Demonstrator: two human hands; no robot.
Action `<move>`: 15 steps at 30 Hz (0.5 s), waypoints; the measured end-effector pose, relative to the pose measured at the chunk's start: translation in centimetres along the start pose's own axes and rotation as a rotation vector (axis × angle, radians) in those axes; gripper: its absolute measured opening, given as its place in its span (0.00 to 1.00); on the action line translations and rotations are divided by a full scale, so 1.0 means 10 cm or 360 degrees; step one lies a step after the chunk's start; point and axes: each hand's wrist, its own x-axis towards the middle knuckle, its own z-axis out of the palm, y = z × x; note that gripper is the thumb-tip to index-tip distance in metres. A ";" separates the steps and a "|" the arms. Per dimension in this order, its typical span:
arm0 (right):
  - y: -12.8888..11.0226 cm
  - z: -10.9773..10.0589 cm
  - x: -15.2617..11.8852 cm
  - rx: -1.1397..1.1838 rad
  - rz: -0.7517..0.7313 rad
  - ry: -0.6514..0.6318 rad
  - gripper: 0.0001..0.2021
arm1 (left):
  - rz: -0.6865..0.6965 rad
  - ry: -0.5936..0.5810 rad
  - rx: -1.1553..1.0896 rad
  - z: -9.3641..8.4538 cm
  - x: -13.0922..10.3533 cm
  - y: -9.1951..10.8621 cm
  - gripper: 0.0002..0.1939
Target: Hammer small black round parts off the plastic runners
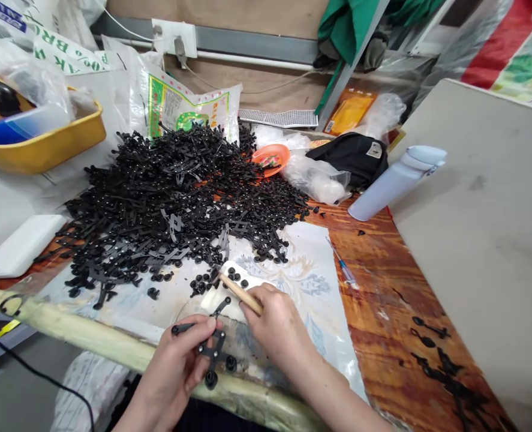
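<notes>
My left hand (180, 360) pinches a black jointed linkage (214, 353) between thumb and fingers, above the table's front edge. Its crossed bars have round knobs at their ends. Wrapped around the pale wooden handle of a tool (241, 294) is my right hand (277, 321). The tool's dark head, too small to identify, meets a cluster of small black round caps (200, 283). These lie on and beside a white pad (230, 306). Behind both hands rises a large heap of similar black linkages (171, 186).
A padded rail (86, 336) runs along the front edge. On the right stand a pale blue bottle (385, 187) and an upright grey panel (481, 222); a thin screwdriver-like tool (346, 273) and loose black parts (445, 372) lie nearby. A yellow bin (45, 147) is at left.
</notes>
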 end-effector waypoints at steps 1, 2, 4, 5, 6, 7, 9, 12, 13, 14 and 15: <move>0.02 -0.01 0.00 0.0069 0.0024 -0.0008 0.04 | -0.0004 -0.0011 0.0009 0.01 0.01 0.00 0.13; 0.04 -0.01 0.00 0.0131 0.0041 -0.0022 0.03 | -0.0006 -0.0015 0.0018 0.03 0.02 0.00 0.13; 0.09 -0.05 0.01 0.0212 0.0069 -0.0038 0.04 | -0.0011 -0.0012 0.0033 0.06 0.03 -0.01 0.13; 0.12 -0.07 0.02 0.0238 0.0090 -0.0031 0.05 | -0.0015 -0.0013 0.0039 0.08 0.02 -0.01 0.13; 0.16 -0.10 0.02 0.0269 0.0121 -0.0019 0.06 | -0.0023 -0.0011 0.0044 0.10 0.02 -0.01 0.14; 0.20 -0.14 0.01 0.0299 0.0161 -0.0005 0.07 | -0.0027 -0.0009 0.0045 0.11 0.02 -0.02 0.14; 0.28 -0.20 0.00 0.0358 0.0243 0.0021 0.07 | -0.0039 0.0014 0.0046 0.14 0.01 -0.03 0.14; 0.37 -0.25 -0.01 0.0441 0.0323 0.0040 0.08 | -0.0021 0.0037 0.0047 0.15 0.00 -0.05 0.14; 0.38 -0.25 -0.02 0.0465 0.0334 0.0043 0.08 | -0.0008 0.0038 0.0055 0.15 0.00 -0.05 0.14; 0.39 -0.25 -0.02 0.0488 0.0337 0.0041 0.08 | -0.0003 0.0040 0.0066 0.16 0.00 -0.06 0.14; 0.40 -0.24 -0.02 0.0508 0.0335 0.0037 0.08 | 0.0000 0.0046 0.0077 0.16 0.00 -0.06 0.14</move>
